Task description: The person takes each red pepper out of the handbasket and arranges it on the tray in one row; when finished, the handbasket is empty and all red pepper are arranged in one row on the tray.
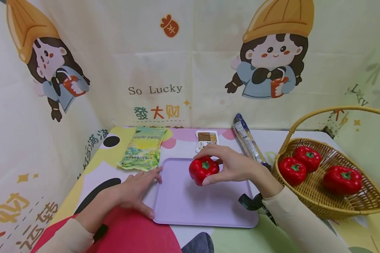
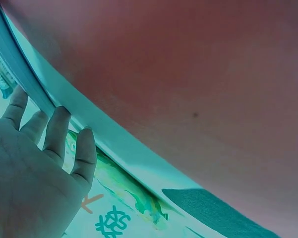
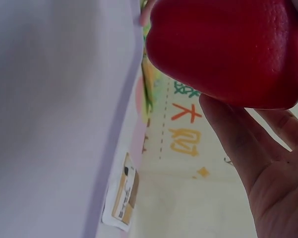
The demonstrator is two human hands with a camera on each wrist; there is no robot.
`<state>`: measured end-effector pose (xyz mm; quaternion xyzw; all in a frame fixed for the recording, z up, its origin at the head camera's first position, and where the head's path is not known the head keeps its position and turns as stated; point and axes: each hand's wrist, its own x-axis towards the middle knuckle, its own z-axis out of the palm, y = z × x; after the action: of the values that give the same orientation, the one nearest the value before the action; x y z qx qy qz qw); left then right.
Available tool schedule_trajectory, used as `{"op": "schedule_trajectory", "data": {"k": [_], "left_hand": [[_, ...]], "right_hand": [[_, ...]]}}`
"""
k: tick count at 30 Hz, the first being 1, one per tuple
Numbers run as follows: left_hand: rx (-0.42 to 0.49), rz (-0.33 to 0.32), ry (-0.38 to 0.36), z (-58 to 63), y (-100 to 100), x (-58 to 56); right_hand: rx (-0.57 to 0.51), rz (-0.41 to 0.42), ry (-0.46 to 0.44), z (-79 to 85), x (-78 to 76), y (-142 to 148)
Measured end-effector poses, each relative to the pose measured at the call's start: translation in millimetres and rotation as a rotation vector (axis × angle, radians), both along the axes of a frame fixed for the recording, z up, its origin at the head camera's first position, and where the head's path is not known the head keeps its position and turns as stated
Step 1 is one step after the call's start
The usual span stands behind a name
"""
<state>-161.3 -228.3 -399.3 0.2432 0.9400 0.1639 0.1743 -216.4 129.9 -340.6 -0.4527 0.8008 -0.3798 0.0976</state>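
Observation:
Between the fingers and thumb of my right hand (image 1: 232, 165) is a red bell pepper (image 1: 203, 171) with a green stem, held above the lilac tray (image 1: 206, 207). The right wrist view shows the bell pepper (image 3: 228, 49) from the side, clear of the tray's surface. My left hand (image 1: 137, 193) lies at the tray's left edge, its fingers extended and touching or very near the rim. In the left wrist view, the fingers of that left hand (image 2: 44, 158) are spread and lightly bent, with nothing gripped.
A wicker basket (image 1: 304, 189) with several red peppers stands at the right. Behind the tray lie a green-yellow packet (image 1: 144, 149), a small white-brown packet (image 1: 207, 138) and a long wrapped package (image 1: 247, 137). A printed curtain hangs at the back.

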Motion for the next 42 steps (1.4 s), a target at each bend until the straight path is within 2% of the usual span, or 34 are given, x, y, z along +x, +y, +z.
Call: {"op": "schedule_trajectory", "data": {"k": [5, 15, 22, 34, 42], "left_hand": [[-0.01, 0.007, 0.002, -2.6, -1.2, -0.3], [0.005, -0.002, 0.0, -2.9, 2.3, -0.5], [-0.01, 0.001, -0.008, -5.2, 0.1, -0.6], [-0.018, 0.002, -0.019, 2.9, 2.0, 0.5], [-0.034, -0.002, -0.029, -0.6, 4.1, -2.1]], "right_hand": [[-0.017, 0.014, -0.002, -6.7, -3.0, -9.0], [-0.012, -0.011, -0.004, -20.3, -10.2, -21.7], [0.004, -0.076, 0.008, -26.7, -17.2, -27.8], [0.017, -0.122, -0.046, -36.1, -31.6, -44.6], [0.066, -0.141, -0.001, -43.6, -34.0, -53.8]]}}
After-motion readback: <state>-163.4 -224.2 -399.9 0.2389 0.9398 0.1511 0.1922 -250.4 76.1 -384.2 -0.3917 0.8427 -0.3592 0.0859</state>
